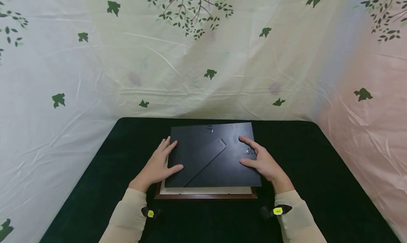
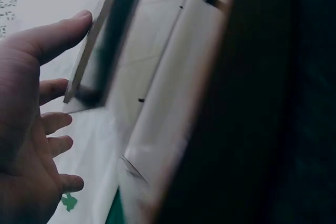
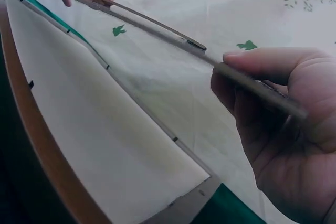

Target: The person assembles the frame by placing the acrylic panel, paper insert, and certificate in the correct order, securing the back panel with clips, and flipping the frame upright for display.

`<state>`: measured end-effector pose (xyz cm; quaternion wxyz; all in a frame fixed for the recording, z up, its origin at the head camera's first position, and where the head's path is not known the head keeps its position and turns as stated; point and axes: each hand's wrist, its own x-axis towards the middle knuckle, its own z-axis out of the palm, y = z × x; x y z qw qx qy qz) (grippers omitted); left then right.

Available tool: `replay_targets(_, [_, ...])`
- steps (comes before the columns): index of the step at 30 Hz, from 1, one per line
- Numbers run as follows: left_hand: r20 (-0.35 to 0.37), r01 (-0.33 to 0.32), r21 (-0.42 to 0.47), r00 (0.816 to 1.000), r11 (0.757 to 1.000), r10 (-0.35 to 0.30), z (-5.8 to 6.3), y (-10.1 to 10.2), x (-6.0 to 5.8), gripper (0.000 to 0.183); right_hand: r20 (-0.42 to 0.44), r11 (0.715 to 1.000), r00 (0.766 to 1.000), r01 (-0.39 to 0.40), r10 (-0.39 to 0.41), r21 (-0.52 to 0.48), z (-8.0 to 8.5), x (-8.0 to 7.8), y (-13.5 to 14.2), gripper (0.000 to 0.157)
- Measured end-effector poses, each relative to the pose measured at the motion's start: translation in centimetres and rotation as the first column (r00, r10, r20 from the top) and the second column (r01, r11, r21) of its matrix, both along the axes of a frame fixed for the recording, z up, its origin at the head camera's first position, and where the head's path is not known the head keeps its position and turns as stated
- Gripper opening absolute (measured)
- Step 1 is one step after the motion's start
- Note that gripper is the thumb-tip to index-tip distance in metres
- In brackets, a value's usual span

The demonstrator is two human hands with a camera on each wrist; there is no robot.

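My left hand (image 1: 156,167) and my right hand (image 1: 266,162) hold a black picture frame backing board (image 1: 210,161) between them, each at one short side. The right thumb and fingers pinch its edge from both faces in the right wrist view. On the left, the thumb lies on the upper face and fingertips reach the edge and underside. A folded easel leg (image 1: 198,153) and small metal hangers are on the board's face. Beneath it lies a brown picture frame (image 1: 206,197), face down, with a white sheet (image 3: 94,103) inside. The board hangs raised above the frame.
Dark green cloth (image 1: 105,186) covers the table under the frame. A pale curtain (image 1: 178,66) printed with green birds and leafy branches stands around the table's back and sides. Small dark tabs (image 3: 176,139) line the frame's inner edges.
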<state>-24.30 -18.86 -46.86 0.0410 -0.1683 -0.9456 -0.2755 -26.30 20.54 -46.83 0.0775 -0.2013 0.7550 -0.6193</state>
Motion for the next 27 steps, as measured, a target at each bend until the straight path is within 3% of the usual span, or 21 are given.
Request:
replay_targets(5, [0.028, 0.001, -0.017, 1.0, 1.0, -0.001, -0.8, -0.6, 0.0, 0.092, 0.013, 0.999, 1.0, 0.011, -0.011, -0.031, -0.8, -0.2, -0.5, 0.067])
replay_targets(13, [0.052, 0.016, -0.049, 0.999, 0.999, -0.014, -1.9, -0.9, -0.2, 0.09, 0.088, 0.999, 0.995, 0.041, -0.041, 0.002, -1.9, 0.1, -0.8, 0.067])
replay_targets(19, [0.101, 0.028, -0.056, 0.995, 0.998, -0.022, -2.4, -0.6, -0.2, 0.091, 0.163, 0.999, 0.986, 0.022, -0.016, -0.033, -2.1, 0.1, -1.2, 0.069])
replay_targets(27, [0.103, 0.03, -0.084, 0.994, 0.996, -0.021, -2.8, -0.7, -0.1, 0.091, 0.241, 0.998, 0.97, -0.025, 0.038, -0.059, -2.2, -0.1, -1.8, 0.069])
